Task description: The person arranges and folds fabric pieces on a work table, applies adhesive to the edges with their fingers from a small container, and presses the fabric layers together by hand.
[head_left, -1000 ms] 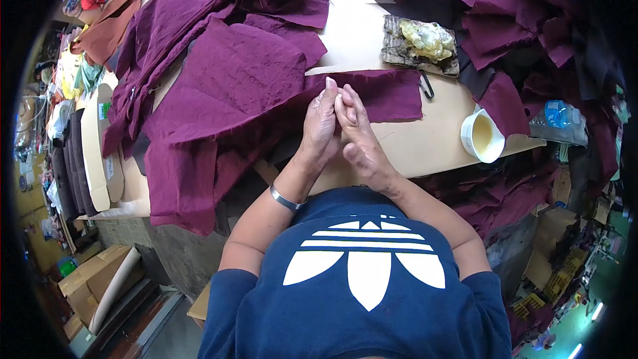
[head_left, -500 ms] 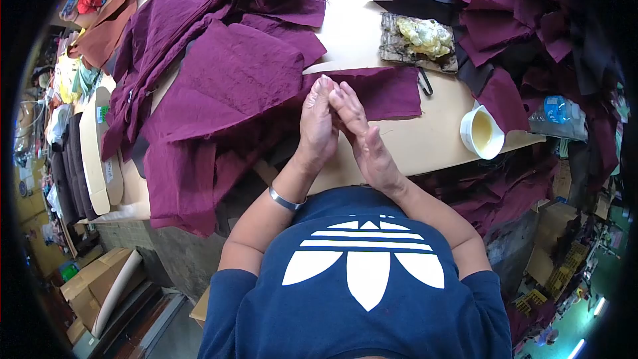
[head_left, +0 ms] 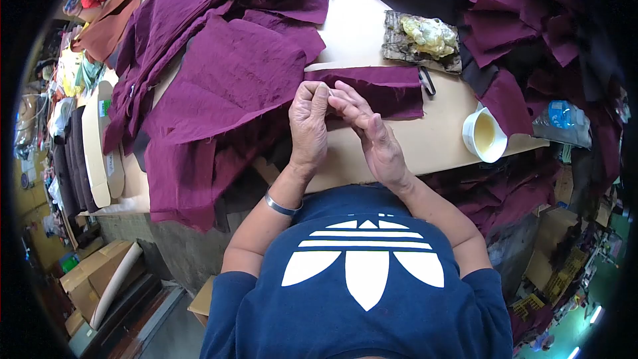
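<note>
My left hand [head_left: 308, 123] is raised above the table edge, its fingers curled and its thumb pressed against them; what they pinch, if anything, is too small to make out. Beside it, almost touching its fingertips, my right hand [head_left: 380, 146] has its fingers stretched out and the thumb apart, with nothing visible in the palm. Behind both hands lies a strip of maroon fabric [head_left: 392, 86] on the pale tabletop [head_left: 349, 23]. A larger crumpled piece of maroon cloth [head_left: 232, 76] spreads out to the left, nearest my left hand.
To the right stands a white cup of yellowish liquid [head_left: 484, 134]. Farther back, a yellowish lump [head_left: 428, 36] rests on a rough slab [head_left: 395, 40], near a small black clip-like piece [head_left: 426, 82]. Maroon and dark pieces [head_left: 505, 10] pile up at right, above a plastic bottle [head_left: 561, 116].
My left hand's fingers have gone from straight to curled, and it has shifted slightly left. My right hand stays stretched out, now slightly apart from the left palm.
</note>
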The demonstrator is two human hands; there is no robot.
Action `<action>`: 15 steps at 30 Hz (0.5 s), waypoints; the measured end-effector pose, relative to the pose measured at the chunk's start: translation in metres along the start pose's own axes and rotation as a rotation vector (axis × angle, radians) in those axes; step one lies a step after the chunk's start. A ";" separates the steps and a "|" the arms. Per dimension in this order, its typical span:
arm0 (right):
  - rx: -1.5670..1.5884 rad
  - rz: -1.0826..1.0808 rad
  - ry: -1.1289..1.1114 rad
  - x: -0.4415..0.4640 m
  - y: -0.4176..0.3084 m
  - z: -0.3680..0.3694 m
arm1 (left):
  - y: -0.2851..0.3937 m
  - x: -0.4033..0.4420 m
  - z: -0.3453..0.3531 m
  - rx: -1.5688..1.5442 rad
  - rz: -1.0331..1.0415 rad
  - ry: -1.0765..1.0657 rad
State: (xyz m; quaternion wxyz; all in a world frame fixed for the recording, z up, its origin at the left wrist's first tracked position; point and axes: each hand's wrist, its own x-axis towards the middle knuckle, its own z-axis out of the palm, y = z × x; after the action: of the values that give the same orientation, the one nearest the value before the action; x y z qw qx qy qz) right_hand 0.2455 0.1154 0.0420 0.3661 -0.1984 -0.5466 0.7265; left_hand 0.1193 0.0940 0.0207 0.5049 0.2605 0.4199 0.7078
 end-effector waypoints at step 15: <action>-0.336 0.182 0.175 -0.002 0.015 -0.044 | 0.075 -0.105 -0.117 0.389 -0.860 -0.361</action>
State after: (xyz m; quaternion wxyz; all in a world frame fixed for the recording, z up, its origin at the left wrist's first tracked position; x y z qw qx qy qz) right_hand 0.2724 0.1405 0.0130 0.3067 -0.3676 -0.6059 0.6354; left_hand 0.0267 -0.0525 0.0312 0.7574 0.2716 0.5193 0.2879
